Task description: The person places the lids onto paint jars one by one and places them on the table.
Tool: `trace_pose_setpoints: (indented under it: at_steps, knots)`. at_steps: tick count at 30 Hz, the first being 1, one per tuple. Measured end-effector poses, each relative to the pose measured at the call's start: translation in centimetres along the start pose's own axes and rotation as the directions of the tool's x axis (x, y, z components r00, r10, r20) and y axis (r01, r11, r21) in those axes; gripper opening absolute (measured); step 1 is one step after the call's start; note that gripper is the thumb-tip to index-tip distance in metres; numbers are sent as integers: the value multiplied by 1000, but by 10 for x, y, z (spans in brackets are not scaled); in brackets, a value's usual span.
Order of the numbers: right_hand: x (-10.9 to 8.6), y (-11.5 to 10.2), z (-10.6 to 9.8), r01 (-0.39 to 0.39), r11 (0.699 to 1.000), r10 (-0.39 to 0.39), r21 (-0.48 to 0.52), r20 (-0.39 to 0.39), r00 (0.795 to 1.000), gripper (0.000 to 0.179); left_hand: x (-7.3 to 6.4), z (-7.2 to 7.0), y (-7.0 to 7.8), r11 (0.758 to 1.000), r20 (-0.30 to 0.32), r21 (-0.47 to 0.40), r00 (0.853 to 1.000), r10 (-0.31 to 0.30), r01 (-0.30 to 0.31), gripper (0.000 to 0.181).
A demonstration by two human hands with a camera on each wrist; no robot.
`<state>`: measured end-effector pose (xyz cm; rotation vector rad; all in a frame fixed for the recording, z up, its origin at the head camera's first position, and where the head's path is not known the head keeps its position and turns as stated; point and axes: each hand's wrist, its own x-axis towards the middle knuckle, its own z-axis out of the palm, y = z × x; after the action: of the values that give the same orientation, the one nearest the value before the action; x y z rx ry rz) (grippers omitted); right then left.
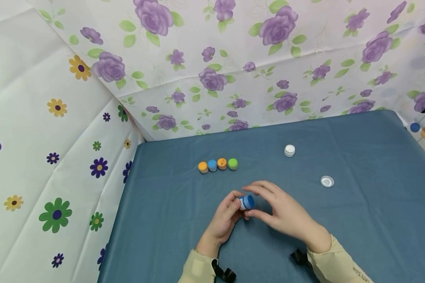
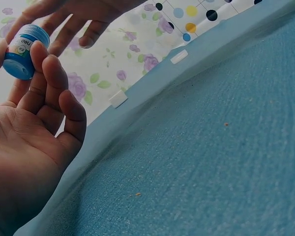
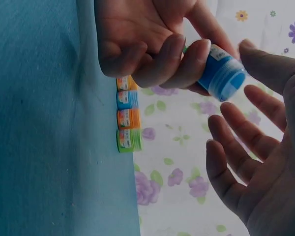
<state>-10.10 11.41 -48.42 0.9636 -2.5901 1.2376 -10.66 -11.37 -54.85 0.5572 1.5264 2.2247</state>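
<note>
Between the thumb and fingers of my left hand is a small blue paint jar with a white label, tilted so its blue top faces the right hand. The left wrist view shows the labelled side of this jar, gripped near the fingertips. My right hand is beside the jar, thumb and fingers spread apart around its top end. From the right wrist, the jar's round blue end appears close to the right thumb, while the other right fingers extend loosely below it.
Behind the hands, a row of small jars holds a yellow-orange jar, a blue jar, an orange jar and a green jar. Farther right are a white jar and a round white lid on the blue tablecloth.
</note>
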Motion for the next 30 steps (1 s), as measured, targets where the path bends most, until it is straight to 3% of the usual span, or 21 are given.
trace_pose_setpoints:
  at_steps: [7, 15, 22, 28, 30]
  knots:
    - [-1, 1, 2, 58, 998, -58, -14, 4, 998, 64, 1, 0, -2, 1000, 16, -2, 1000, 20, -20, 26]
    - [-2, 2, 2, 59, 998, -60, -39, -24, 998, 50, 1, -1, -1, 1000, 21, -6, 999, 24, -24, 27]
    - [0, 0, 1, -33, 997, 30, -72, -39, 999, 39, 0, -1, 0, 1000, 7, 0, 1000, -4, 4, 32]
    - [0, -2, 2, -160, 983, 156, -95, -50, 987, 15, 0, 1, 0, 1000, 24, -10, 1000, -10, 10, 23]
    - [-1, -3, 2, -179, 978, 174, -103, -58, 983, 20, 0, 1, 0, 1000, 24, -13, 1000, -13, 14, 23]
